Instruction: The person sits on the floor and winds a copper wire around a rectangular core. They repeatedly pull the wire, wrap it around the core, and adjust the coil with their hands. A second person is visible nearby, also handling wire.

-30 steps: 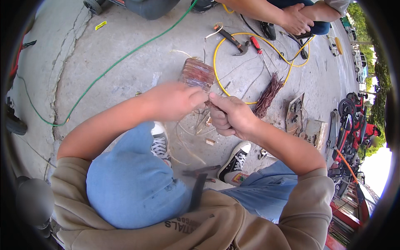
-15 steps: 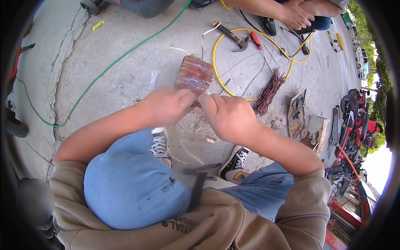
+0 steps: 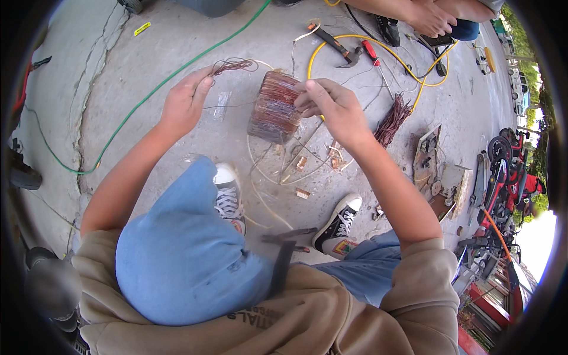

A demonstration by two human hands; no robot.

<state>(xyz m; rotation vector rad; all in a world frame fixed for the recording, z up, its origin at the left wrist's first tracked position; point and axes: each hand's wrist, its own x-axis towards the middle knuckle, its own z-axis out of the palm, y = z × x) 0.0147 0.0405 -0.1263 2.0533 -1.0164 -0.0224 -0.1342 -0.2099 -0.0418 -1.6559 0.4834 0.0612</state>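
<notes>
A block-shaped coil of reddish-brown copper wire point(image 3: 272, 112) stands over the concrete between my hands. Held in the closed fingers of my left hand point(image 3: 184, 105) is a loose bundle of thin copper wire point(image 3: 234, 65), its loops reaching toward the coil. One thin strand crosses from near that hand to the coil's left side. My right hand point(image 3: 336, 109) has its bent fingers on the coil's upper right edge, thumb raised beside them; the fingertips are partly hidden.
A hammer point(image 3: 340, 48), a red-handled screwdriver point(image 3: 371, 54) and a yellow hose point(image 3: 312, 62) lie beyond the coil. To the right are a wire bundle point(image 3: 392, 121) and a broken metal casing point(image 3: 427, 157). Pliers point(image 3: 289, 235) lie near my shoes. Another person's hand point(image 3: 431, 19) shows at top right.
My hands were together at the coil's near edge. The left has moved away to the far left with the wire bundle; the right has moved up to the coil's right side.
</notes>
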